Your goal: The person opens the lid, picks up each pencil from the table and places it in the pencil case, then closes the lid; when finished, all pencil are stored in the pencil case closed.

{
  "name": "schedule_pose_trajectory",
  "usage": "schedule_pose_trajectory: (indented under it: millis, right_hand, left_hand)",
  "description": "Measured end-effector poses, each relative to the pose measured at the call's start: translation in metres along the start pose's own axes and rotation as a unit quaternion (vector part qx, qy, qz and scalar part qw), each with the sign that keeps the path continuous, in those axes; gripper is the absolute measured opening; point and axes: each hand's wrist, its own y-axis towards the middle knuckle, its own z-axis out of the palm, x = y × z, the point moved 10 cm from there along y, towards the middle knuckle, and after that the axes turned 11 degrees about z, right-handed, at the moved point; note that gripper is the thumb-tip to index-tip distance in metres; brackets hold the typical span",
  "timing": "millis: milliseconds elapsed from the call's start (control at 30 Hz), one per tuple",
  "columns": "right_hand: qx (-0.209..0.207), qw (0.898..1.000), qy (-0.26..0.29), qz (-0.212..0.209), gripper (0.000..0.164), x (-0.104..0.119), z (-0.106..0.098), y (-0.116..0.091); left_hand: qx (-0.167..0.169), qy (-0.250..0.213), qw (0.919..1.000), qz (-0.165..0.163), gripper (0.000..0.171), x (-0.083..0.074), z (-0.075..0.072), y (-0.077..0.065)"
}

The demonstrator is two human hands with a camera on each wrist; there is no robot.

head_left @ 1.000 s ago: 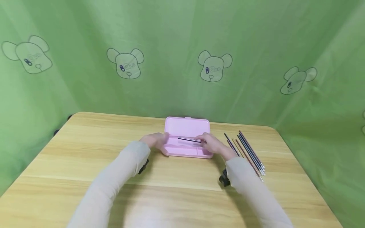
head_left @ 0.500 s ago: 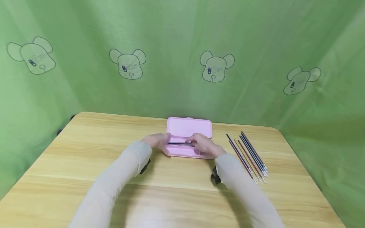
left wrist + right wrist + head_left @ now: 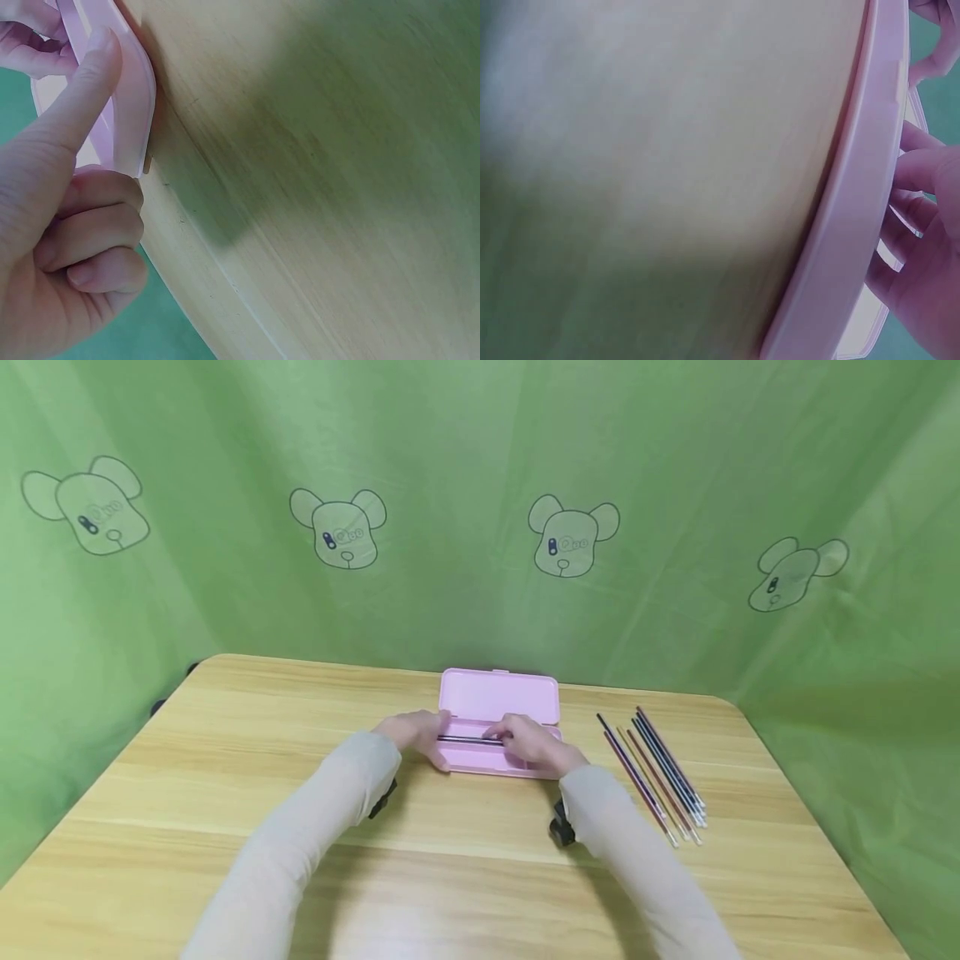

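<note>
An opened pink pencil case (image 3: 480, 760) lies near the far edge of the table, its lid (image 3: 498, 695) tipped back. At its left end my left hand (image 3: 416, 732) grips the case, and the left wrist view shows the thumb over the wall (image 3: 135, 105) and the other fingers curled. Across the case's long compartment lies a dark pencil (image 3: 465, 740); a second one may be beside it. My right hand (image 3: 534, 745) reaches in from the right and pinches the pencil's right part, which its fingers hide. The right wrist view does not show the pencil clearly.
Several long pencils (image 3: 660, 777) lie side by side on the wooden table (image 3: 450, 877), right of the case, white tips toward me. A green curtain (image 3: 450, 610) with cartoon heads hangs behind and beside the table.
My right hand has moved left with the pencil and lowered it into the case, from tilted to nearly level. My left hand stays at the case's left end.
</note>
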Motion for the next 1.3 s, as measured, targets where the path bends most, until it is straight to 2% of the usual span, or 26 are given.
schedule_pose_trajectory:
  millis: [200,400,733,1033,1300]
  right_hand:
    - [0.009,0.999,0.05,0.017,0.033,-0.004,-0.003,-0.003]
    - [-0.001,0.996,0.086,0.028,0.027,-0.009,-0.01,-0.008]
    - [-0.035,0.994,0.103,-0.014,0.027,-0.015,-0.027,-0.027]
    - [-0.046,0.992,0.118,0.022,0.029,-0.039,-0.045,-0.048]
    - [-0.066,0.992,0.108,0.028,0.029,-0.059,-0.059,-0.067]
  left_hand:
    - [0.007,0.005,1.0,-0.001,0.097,-0.001,0.0,-0.001]
    - [0.006,0.0,1.0,0.001,0.1,-0.002,-0.001,-0.001]
    - [0.01,0.006,0.9999,-0.001,0.096,-0.003,-0.001,-0.003]
    - [0.01,0.011,0.9999,0.004,0.093,-0.006,-0.002,-0.002]
    - [0.004,0.011,0.9999,0.009,0.083,-0.006,-0.003,-0.003]
